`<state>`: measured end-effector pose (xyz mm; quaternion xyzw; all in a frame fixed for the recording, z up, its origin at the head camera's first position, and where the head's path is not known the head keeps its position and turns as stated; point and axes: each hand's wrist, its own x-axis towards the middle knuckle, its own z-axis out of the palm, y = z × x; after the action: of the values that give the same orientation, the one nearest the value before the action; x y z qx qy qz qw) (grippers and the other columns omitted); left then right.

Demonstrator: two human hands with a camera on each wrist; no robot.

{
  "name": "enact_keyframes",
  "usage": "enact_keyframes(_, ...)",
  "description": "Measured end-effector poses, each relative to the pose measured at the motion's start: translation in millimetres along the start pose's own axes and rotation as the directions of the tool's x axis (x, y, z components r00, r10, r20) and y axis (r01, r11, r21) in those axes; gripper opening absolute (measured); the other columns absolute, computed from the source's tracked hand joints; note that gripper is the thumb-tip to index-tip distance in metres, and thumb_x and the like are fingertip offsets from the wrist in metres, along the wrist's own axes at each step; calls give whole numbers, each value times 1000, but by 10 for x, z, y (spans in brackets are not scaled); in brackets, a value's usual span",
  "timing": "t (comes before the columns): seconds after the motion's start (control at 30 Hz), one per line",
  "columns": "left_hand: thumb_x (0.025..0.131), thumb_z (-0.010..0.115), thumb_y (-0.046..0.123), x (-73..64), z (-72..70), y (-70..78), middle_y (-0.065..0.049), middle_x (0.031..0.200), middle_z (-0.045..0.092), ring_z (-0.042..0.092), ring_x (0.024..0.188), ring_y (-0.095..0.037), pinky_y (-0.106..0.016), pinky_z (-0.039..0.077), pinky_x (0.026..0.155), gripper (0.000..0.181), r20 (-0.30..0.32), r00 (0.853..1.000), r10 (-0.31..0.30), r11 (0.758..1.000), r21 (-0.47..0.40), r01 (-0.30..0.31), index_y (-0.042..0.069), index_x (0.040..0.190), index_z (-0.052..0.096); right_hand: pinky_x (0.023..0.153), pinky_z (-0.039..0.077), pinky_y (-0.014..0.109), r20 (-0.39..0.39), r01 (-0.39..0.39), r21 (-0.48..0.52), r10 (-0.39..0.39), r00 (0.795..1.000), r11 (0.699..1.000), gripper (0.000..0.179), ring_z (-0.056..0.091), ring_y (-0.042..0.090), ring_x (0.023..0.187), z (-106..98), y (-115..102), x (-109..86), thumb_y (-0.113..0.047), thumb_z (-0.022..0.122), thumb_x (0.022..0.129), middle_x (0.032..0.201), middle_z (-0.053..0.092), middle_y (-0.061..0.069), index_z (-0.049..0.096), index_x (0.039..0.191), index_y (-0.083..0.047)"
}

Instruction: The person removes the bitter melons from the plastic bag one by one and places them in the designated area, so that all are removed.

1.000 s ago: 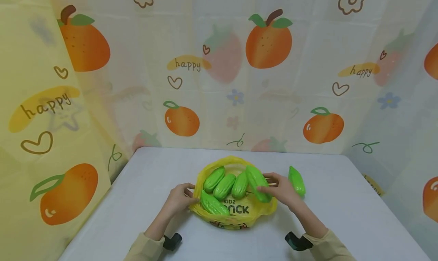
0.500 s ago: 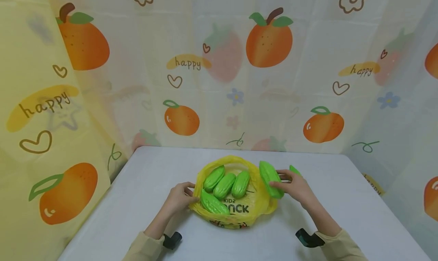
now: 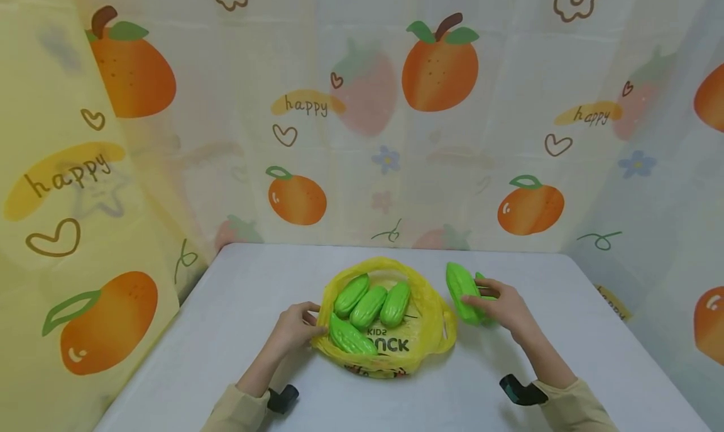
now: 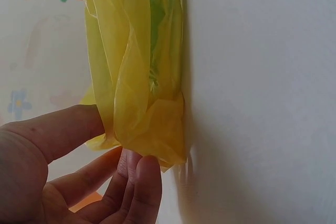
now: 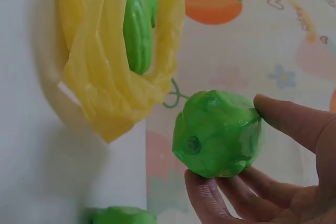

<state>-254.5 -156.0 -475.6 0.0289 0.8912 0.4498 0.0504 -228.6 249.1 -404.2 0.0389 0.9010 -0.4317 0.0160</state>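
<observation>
gripping a ribbed green gourd [image 3: 460, 286] between thumb and fingers, the right hand [image 3: 505, 306] holds it above the table [image 3: 537, 278], just right of the yellow bag [image 3: 449, 328]. a second gourd [image 5: 125, 216] lies on the table below it, mostly hidden in the head view. the left hand [image 3: 294, 326] pinches the bag's left edge. inside the open bag lie four more gourds [image 3: 369, 307], three side by side and one nearer, at the left. a fruit-printed curtain [image 3: 243, 193] hangs beyond the table's far edge.

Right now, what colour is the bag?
The bag is yellow, with dark lettering; the head view shows it best.
</observation>
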Motion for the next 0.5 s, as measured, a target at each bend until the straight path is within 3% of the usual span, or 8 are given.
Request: enact_keyframes(0.5, 73, 79, 12, -3, 7, 2, -8, 84, 62, 57, 63, -16, -29, 49, 53, 48, -5, 1000, 2, 1000, 14, -2, 1, 117, 62, 89, 50, 43, -13, -29, 5, 30, 999, 1000, 76, 49, 42, 120, -269, 131, 10, -43, 66, 86, 137, 46, 30, 39, 140, 4)
